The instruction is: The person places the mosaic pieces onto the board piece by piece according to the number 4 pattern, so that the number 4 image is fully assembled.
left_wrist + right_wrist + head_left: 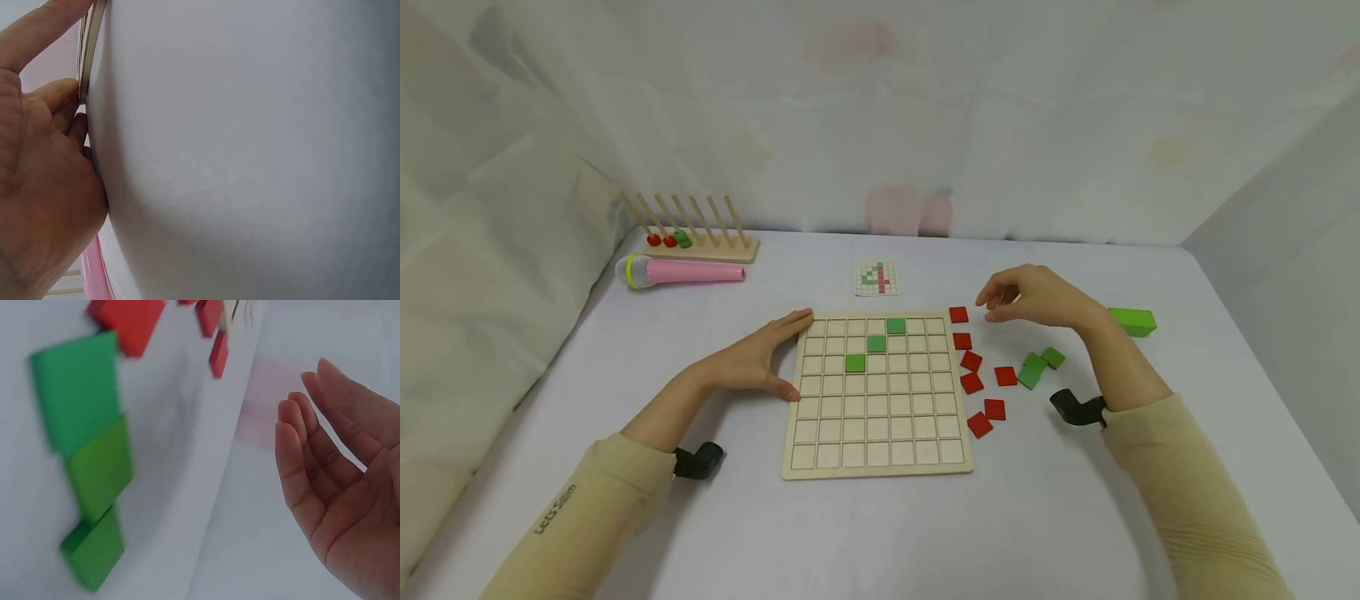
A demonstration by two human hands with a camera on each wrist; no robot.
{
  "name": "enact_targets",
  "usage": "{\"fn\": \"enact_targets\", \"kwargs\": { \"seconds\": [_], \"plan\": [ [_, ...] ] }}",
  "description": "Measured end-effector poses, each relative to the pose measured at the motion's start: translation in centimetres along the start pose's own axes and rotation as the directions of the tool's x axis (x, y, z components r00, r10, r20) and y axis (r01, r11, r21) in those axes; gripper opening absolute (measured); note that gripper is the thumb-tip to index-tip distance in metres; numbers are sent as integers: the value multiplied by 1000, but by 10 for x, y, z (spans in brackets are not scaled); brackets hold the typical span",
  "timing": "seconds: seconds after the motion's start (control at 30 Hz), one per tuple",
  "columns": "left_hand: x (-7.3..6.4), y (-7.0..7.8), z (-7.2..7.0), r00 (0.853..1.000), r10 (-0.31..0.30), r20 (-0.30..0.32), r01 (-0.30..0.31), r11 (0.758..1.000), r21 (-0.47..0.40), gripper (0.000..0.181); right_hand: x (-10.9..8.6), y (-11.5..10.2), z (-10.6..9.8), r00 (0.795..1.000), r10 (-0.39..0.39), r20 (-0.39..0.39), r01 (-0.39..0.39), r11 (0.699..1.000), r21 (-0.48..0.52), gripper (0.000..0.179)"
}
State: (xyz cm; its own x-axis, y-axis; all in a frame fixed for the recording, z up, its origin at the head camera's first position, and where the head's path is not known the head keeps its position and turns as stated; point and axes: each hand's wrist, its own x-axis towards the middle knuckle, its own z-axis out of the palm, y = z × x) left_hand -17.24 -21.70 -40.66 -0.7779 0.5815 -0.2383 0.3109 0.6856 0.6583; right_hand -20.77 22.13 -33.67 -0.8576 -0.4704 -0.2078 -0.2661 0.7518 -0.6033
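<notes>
A square wooden grid board (878, 477) lies on the table, with green square tiles in three of its cells, stepping diagonally; one is the green tile (855, 363). My left hand (748, 358) rests at the board's left edge, thumb and fingers spread along it and touching it. Above the table to the right of the board, my right hand (1037, 296) hovers with loosely bent fingers and nothing between them. Below it lie several loose red tiles (972, 382) along the board's right side and a small group of green tiles (100, 475).
Behind the board lies a small pattern card (876, 278) with green and red squares. At the back left stand a pegged wooden rack (707, 248) with beads and a pink toy microphone (692, 272). A green block (1132, 322) is at the right.
</notes>
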Motion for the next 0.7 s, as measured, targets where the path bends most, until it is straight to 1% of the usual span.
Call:
{"fn": "enact_targets", "kwargs": {
  "seconds": [0.17,0.37,0.5,0.63,0.7],
  "plan": [
    [-1,-1,1,1000,0,-1,0,1000,0,124,-16,21,-4,998,27,49,-27,1000,-10,26],
    [0,-2,1,1000,-4,0,4,1000,1,124,-33,42,-6,990,68,120,-67,998,-16,23],
    [0,-2,1,1000,-4,-1,4,1000,-5,124,-40,54,-6,984,90,152,-90,996,-8,23],
    [0,-2,1,1000,-2,-3,2,1000,-3,124,-45,61,-8,976,109,190,-114,993,20,25],
    [0,-2,1,1000,-2,-4,2,1000,-2,124,-47,62,-9,970,114,213,-126,991,40,30]
  ]
}}
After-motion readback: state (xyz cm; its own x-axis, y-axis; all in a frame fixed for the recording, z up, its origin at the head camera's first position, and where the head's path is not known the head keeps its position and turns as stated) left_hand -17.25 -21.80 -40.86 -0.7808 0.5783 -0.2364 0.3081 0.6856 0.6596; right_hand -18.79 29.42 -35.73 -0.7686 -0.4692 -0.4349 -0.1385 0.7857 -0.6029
